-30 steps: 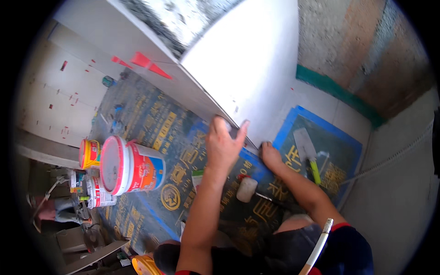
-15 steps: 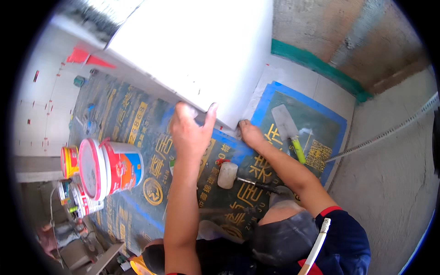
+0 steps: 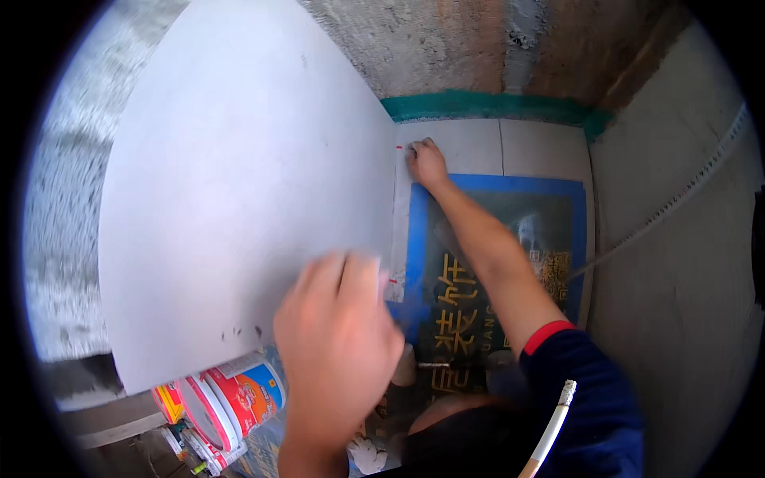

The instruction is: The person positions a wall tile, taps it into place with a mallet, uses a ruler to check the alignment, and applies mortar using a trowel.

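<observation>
A large pale tile (image 3: 235,167) stands upright at the left, its lower edge along the floor tiles (image 3: 464,143). Small red pieces (image 3: 398,147) sit at that joint. My right hand (image 3: 429,165) reaches to the joint's far end, fingers pinched; anything in them is too small to make out. My left hand (image 3: 335,342), blurred, is raised in front of the tile, fingers curled, with what they hold hidden. Below it, partly covered, lies a mallet (image 3: 405,362) on the printed floor sheet (image 3: 458,311). A cigarette (image 3: 554,422) juts into view at lower right.
Paint-type buckets (image 3: 243,398) crowd the lower left. A rough concrete wall (image 3: 430,48) with a green band (image 3: 478,106) forms the back. A grey wall (image 3: 669,311) bounds the right side, a perforated strip (image 3: 661,207) slanting across it.
The view has swung to face the upright tile. My right hand has slid farther along the bottom joint; my left hand has left the tile's edge and curled up, nearer the camera.
</observation>
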{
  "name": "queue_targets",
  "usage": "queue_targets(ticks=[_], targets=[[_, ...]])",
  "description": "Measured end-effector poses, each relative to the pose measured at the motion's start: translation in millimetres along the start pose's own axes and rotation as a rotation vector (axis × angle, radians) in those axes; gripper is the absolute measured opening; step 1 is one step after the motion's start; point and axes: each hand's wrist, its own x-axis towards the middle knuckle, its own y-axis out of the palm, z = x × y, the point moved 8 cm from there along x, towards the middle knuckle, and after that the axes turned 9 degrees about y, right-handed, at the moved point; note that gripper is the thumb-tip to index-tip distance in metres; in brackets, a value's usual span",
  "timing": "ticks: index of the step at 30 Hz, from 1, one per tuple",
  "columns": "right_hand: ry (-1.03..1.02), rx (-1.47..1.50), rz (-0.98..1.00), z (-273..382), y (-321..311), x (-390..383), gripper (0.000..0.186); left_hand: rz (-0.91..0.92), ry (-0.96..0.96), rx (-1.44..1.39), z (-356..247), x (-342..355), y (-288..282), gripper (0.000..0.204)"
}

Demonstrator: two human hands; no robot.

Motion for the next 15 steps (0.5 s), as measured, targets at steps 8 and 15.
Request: queue_targets(ticks=[8, 15], targets=[[-0.005, 0.051, 0.051, 22.1, 40.4, 6.6, 0.009, 0.027, 0.177, 0.686, 93.7, 187.7, 116.4, 0.027], [-0.046, 0.0, -0.031, 13.5, 33.6, 11.2, 0.009, 0.229, 0.269, 0.925, 127.9, 238.9, 145.6, 0.035]])
